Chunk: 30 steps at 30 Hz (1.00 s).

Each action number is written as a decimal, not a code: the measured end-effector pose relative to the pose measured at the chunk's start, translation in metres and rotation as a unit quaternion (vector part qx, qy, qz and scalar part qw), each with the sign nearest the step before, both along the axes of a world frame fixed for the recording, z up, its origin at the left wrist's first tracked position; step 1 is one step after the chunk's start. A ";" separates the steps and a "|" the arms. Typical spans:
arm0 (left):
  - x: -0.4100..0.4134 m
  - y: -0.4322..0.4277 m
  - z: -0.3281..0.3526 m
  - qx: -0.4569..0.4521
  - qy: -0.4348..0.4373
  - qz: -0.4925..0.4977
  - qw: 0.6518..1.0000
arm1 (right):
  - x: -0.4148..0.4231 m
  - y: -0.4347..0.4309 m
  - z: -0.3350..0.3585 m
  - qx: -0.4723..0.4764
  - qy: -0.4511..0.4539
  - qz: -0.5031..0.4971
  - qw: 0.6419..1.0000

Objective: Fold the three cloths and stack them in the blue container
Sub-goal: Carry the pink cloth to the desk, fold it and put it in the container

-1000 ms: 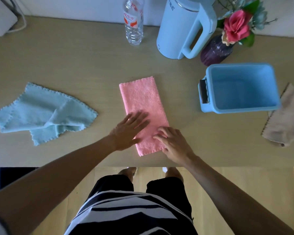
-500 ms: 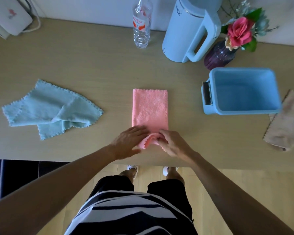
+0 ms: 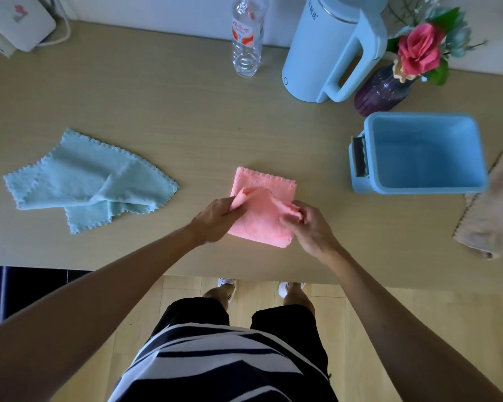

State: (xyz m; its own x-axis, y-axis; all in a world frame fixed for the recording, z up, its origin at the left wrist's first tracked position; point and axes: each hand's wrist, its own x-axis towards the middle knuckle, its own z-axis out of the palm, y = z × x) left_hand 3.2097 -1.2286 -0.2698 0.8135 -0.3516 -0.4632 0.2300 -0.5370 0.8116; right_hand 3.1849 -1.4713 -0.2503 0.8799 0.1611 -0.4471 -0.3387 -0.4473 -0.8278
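The pink cloth point(image 3: 262, 210) lies in the middle of the wooden table point(image 3: 186, 126), its near half lifted and doubled over its far half. My left hand point(image 3: 215, 219) pinches the left near corner, and my right hand point(image 3: 308, 227) pinches the right near corner. A light blue cloth point(image 3: 84, 178) lies loosely crumpled at the left. A beige cloth point(image 3: 494, 210) rests at the right edge. The blue container point(image 3: 424, 153) stands empty right of the pink cloth.
Along the back wall stand a clear water bottle point(image 3: 247, 36), a pale blue kettle point(image 3: 328, 47) and a purple vase with flowers point(image 3: 389, 85). A white device with a cable point(image 3: 18, 24) sits at the back left. The table's near edge runs just below my hands.
Both hands took hold of the pink cloth's near end and carried it up and away from me, folding the long strip in half. The view also shifted a little.
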 end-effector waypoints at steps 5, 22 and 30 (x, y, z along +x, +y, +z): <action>0.013 -0.004 -0.004 -0.007 0.043 0.028 0.999 | 0.011 0.007 -0.003 -0.010 0.036 -0.071 0.997; 0.027 -0.013 -0.020 0.071 0.040 0.131 0.988 | 0.057 0.026 -0.028 -0.136 0.004 -0.150 0.979; 0.011 -0.014 -0.011 0.215 -0.320 0.063 0.920 | 0.046 0.029 -0.025 -0.298 -0.118 -0.146 0.936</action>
State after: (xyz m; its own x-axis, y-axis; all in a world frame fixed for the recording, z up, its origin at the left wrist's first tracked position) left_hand 3.2204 -1.2423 -0.2807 0.9899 -0.1324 0.0513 -0.1396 -0.8423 0.5206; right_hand 3.2307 -1.4422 -0.2748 0.9333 -0.3170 -0.1687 -0.3571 -0.7701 -0.5286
